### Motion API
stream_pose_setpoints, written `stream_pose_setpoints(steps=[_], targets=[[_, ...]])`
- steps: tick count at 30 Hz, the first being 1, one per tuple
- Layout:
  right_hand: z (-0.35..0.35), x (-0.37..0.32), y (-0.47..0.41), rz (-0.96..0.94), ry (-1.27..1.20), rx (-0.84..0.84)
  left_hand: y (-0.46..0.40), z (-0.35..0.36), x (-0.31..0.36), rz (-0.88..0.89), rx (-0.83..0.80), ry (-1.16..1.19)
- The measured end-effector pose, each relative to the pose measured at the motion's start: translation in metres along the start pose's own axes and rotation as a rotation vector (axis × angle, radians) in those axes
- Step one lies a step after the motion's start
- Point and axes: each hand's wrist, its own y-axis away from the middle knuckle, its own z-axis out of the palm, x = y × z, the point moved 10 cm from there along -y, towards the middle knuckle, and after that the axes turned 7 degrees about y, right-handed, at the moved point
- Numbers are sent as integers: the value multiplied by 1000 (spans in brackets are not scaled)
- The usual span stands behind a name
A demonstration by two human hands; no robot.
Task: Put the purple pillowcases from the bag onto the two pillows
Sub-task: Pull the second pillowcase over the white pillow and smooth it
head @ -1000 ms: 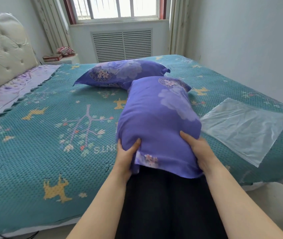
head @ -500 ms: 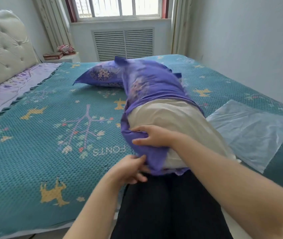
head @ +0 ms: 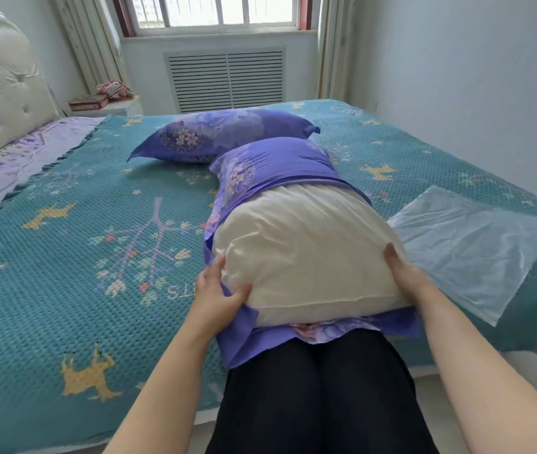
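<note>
Your left hand [head: 216, 294] curls its fingers [head: 239, 291] around the near left corner of the cream pillow [head: 306, 253], thumb along the side and the purple fabric pinched beneath the palm. Your right hand [head: 406, 276] lies cupped against the near right corner of the same pillow, fingers spread and pressed to the filling; whether it also holds cloth underneath cannot be told.

The pillow rests at the near edge of the bed, its near half bare. The purple pillowcase [head: 280, 163] covers only the far half, and its open end lies bunched around the sides and under the near edge, hanging over your dark trousers [head: 319, 388].

Just beyond, touching the far end of this pillow, lies the second pillow [head: 224, 134], fully cased in the same purple floral print.

To the right, near your right hand but apart from it, the clear plastic bag [head: 470, 247] lies flat on the teal bedspread [head: 64, 257]. A padded headboard [head: 2, 90] stands at far left.
</note>
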Motion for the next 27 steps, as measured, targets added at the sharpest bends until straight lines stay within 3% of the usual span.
stream_pose_setpoints(steps=[5,9,11,13,16,18,21,25,27], targets=[[34,-10,19,37,-533,-370,1,-2,-23,-153,28,529],[27,-38,31,-48,-662,-438,-2,-12,-32,-201,29,595],[16,-49,36,-95,-507,-416,1,-16,-27,-205,-51,533],[-5,-57,36,-173,-59,-270,5,-21,-23,-214,-148,360],[-33,-75,40,-215,804,70,-2,-38,-21,-183,-128,-332],[-22,-112,49,-372,861,176,-13,-39,3,-58,-25,-624],[31,-167,67,-728,729,157,-27,-20,61,204,98,-520],[132,-130,60,-686,1009,-154,-59,11,102,354,120,-443],[146,-116,53,-666,1031,-188,-86,25,105,354,96,-492]])
